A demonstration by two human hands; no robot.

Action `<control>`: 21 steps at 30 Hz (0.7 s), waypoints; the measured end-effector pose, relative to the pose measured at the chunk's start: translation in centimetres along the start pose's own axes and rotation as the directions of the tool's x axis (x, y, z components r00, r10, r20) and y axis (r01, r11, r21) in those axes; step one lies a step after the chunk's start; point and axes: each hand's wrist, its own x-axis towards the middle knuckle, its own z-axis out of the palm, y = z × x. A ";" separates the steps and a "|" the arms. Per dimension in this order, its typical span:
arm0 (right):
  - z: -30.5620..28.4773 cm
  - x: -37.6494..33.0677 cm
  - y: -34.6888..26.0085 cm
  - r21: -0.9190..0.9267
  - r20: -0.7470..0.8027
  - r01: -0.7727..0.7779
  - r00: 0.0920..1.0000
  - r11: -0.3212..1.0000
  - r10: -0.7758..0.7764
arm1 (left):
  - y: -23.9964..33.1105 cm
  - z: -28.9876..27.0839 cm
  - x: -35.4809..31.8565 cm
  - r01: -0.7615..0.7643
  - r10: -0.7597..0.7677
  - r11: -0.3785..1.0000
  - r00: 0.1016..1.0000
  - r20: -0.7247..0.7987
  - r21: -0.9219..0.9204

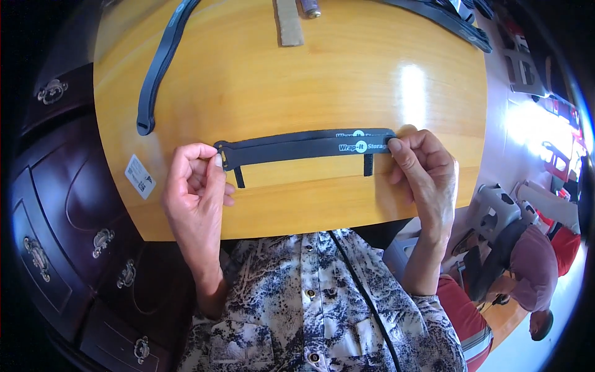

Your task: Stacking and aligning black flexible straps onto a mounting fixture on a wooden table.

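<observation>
Left hand (197,180) pinching the slotted end of stacked dark straps (285,150), right hand (427,167) pinching the printed end; straps held lengthwise over the bench (297,208), near its front edge. Short black strip (368,165) juts out below; folded dark strap (156,80) lies far left.

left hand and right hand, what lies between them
In the head view, two overlapping black straps span from the left hand to the right hand, with two short black strips showing just below them.
</observation>
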 end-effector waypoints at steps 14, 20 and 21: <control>0.1 0.1 -0.4 -0.027 -0.029 -0.004 1.000 1.000 0.003 | 0.0 0.0 0.0 0.002 -0.002 1.000 1.000 0.000 -0.005; 0.1 0.3 -0.2 -0.030 -0.042 -0.020 0.999 0.999 0.019 | -0.3 0.2 0.0 -0.012 0.012 1.000 1.000 -0.005 -0.024; 0.0 0.4 -0.2 -0.026 -0.044 -0.024 0.999 0.999 0.023 | -0.3 0.3 0.0 -0.017 0.017 1.000 1.000 0.000 -0.024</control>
